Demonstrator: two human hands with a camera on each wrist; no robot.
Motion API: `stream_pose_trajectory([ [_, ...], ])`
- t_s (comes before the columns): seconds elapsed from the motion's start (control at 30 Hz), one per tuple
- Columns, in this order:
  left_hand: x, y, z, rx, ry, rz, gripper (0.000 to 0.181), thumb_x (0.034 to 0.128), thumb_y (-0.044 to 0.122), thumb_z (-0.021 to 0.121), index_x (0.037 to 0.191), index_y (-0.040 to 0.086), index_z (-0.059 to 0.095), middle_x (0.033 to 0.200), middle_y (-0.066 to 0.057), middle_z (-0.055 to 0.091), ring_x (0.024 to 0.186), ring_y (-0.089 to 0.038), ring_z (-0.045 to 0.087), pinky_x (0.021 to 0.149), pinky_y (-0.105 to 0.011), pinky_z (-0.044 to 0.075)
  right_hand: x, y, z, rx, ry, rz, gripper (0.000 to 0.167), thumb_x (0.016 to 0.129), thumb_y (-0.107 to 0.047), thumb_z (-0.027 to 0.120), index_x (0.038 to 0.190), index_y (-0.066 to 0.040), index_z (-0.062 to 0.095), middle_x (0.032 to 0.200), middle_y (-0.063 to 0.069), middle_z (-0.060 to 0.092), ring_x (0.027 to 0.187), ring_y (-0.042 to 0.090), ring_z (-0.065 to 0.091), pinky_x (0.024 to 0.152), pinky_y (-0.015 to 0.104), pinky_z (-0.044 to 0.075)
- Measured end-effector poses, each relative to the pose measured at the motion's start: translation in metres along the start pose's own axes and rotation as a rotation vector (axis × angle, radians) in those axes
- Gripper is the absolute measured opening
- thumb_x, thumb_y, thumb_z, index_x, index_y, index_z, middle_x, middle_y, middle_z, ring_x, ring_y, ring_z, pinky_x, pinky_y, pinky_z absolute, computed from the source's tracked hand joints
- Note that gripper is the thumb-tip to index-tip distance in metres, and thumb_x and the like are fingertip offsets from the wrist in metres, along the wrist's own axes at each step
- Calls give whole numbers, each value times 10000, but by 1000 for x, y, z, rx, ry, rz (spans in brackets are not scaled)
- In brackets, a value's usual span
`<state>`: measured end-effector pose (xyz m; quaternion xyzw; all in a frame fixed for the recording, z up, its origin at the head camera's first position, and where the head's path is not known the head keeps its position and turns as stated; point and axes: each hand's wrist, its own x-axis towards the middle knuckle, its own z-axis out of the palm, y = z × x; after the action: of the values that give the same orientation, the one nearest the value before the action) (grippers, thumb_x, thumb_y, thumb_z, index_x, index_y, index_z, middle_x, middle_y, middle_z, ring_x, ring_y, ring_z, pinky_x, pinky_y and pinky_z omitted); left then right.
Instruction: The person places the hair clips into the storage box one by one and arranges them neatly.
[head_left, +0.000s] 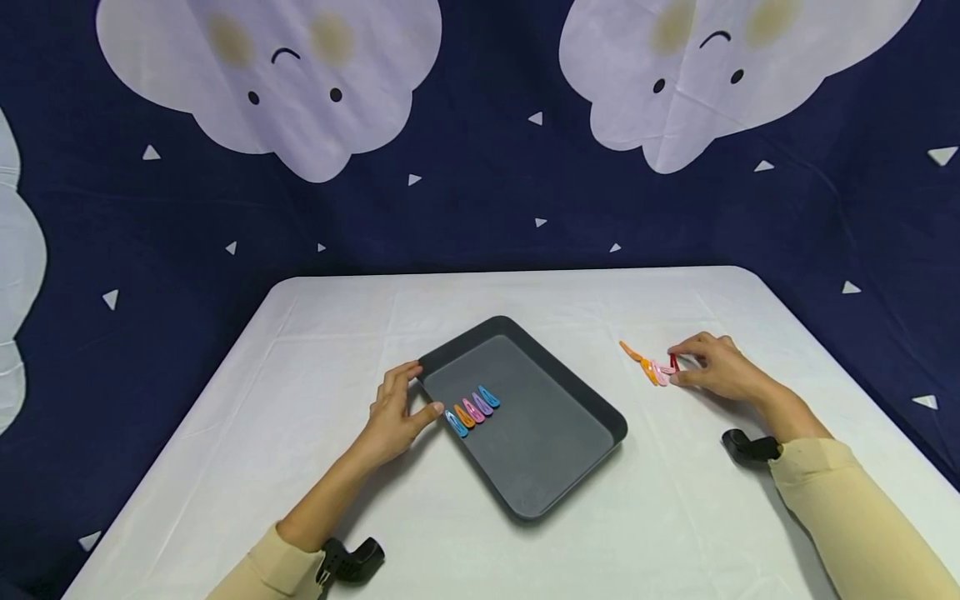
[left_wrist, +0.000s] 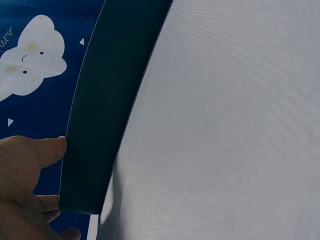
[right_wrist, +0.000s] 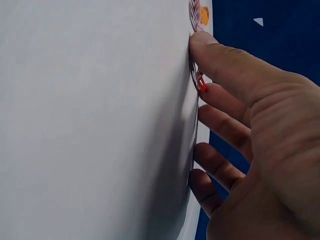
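A dark grey rectangular tray [head_left: 540, 467] stands turned at an angle on the table. Inside, near its left edge, lies a row of several snap hair clips in blue, orange, pink and purple, among them a pink clip [head_left: 473, 411]. My left hand [head_left: 393, 417] touches the tray's left corner and side with fingertips and thumb; the left wrist view shows them against the tray's outer wall [left_wrist: 107, 100]. To the right of the tray, my right hand [head_left: 716, 367] pinches a red hair clip [head_left: 673, 362] between thumb and forefinger. Close by lie orange clips [head_left: 648, 371] and pink clips [head_left: 660, 374].
A white cloth covers the table [head_left: 375, 325]. Behind it hangs a dark blue curtain [head_left: 480, 225] with clouds and small white triangles. Black wrist devices are strapped on at the left sleeve [head_left: 270, 567] and the right sleeve [head_left: 847, 500].
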<state>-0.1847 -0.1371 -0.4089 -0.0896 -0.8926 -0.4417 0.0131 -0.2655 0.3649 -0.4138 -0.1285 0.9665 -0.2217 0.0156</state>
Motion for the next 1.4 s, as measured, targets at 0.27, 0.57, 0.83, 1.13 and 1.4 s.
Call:
stream_pose_trajectory([
  [0.27, 0, 0, 0, 2, 5, 2, 696, 874, 240, 656, 1437, 30, 305, 1512, -94, 239, 1379, -310, 215, 1055, -545, 159, -6, 4, -1, 27, 33, -30, 608, 782, -395, 742, 1242, -29, 585, 1221, 224, 579, 1019, 302, 422, 817, 382, 325],
  [0.57, 0, 0, 1, 2, 15, 13, 695, 868, 232, 663, 1430, 20, 315, 1508, -101, 248, 1379, -315, 222, 1053, -544, 161, -6, -6, -9, 121, 32, -20, 568, 833, -332, 708, 1288, -31, 550, 1250, 226, 572, 1142, 422, 519, 910, 559, 406],
  [0.83, -1, 0, 1, 2, 10, 9, 696, 869, 237, 662, 1433, 27, 312, 1510, -99, 244, 1378, -316, 216, 1051, -544, 161, 0, -34, -20, 96, 129, -126, 489, 836, -261, 711, 1264, -63, 582, 1208, 136, 622, 1060, 65, 503, 893, 340, 397],
  [1.13, 0, -1, 1, 2, 9, 1, 699, 869, 241, 662, 1437, 38, 310, 1512, -93, 241, 1384, -307, 213, 1054, -539, 164, 7, -76, -27, 133, 147, -242, 483, 824, -272, 725, 1271, -149, 590, 1190, 43, 625, 1038, 56, 487, 859, 250, 381],
  [1.4, 0, 0, 0, -2, 4, -9, 707, 869, 246, 659, 1444, 45, 299, 1514, -92, 234, 1381, -308, 212, 1059, -538, 157, 17, -110, -25, 164, 127, -318, 479, 809, -261, 738, 1259, -180, 596, 1184, 23, 628, 1080, 186, 536, 880, 291, 404],
])
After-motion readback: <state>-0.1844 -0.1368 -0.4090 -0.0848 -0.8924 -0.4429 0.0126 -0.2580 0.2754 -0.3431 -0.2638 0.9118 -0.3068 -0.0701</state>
